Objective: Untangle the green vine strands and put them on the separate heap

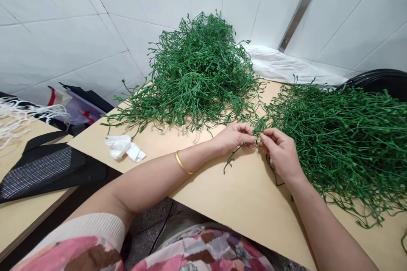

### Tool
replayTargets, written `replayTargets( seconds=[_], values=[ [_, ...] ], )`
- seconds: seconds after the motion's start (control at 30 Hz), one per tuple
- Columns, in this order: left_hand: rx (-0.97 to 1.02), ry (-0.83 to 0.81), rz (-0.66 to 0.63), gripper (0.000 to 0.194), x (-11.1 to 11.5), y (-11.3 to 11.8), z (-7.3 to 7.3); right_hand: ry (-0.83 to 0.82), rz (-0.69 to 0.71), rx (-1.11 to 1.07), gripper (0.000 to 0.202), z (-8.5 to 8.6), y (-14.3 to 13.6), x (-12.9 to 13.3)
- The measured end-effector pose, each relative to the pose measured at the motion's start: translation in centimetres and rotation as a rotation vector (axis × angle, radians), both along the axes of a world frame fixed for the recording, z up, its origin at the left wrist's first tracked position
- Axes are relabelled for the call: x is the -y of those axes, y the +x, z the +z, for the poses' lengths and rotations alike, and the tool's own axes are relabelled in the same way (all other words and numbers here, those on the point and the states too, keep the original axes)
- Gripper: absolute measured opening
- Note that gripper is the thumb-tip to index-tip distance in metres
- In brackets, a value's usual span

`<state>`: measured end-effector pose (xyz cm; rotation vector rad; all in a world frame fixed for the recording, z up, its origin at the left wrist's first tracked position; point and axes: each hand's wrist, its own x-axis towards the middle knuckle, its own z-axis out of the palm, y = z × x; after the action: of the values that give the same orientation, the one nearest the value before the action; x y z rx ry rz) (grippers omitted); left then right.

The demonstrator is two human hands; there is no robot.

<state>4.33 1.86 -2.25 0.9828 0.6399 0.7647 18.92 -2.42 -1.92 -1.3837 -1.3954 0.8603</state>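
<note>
Thin green plastic stems meet between my two hands near the middle of the table. My left hand has its thumb and fingers pinched on them, and a loose stem hangs below it. Close beside it, fingertips nearly touching, my right hand pinches the same stems from the right. Behind my left hand rises a tall green pile of stems. A second wide pile lies right of my right hand.
Crumpled white tissue lies on the tan table at the left. A black mesh bag and white strands are on another table. Behind are a tiled wall, a metal bracket, white plastic and a black round object.
</note>
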Motion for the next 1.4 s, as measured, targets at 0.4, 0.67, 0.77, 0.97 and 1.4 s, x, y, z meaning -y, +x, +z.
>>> replayTargets(
  seconds=[0.4,0.67,0.77,0.97,1.4],
  values=[
    [-0.003,-0.158,-0.023,0.011,-1.0,-0.6,0.5,-0.091,-0.066,-0.266,0.018,0.7,-0.1,-0.1],
    [-0.05,-0.088,-0.164,0.009,-1.2,-0.5,0.0,-0.088,-0.036,-0.165,0.014,0.5,0.1,0.0],
    [-0.044,-0.081,-0.15,0.013,-1.1,-0.5,0.1,-0.055,-0.026,-0.107,0.014,0.4,0.2,0.0],
    [-0.099,-0.076,-0.031,0.016,-0.3,-0.4,0.7,-0.036,0.016,-0.069,0.02,0.1,0.2,-0.3],
    [-0.119,-0.097,-0.021,0.027,-0.5,-0.6,0.7,-0.042,-0.001,-0.048,0.017,0.1,0.8,-0.5]
  ],
)
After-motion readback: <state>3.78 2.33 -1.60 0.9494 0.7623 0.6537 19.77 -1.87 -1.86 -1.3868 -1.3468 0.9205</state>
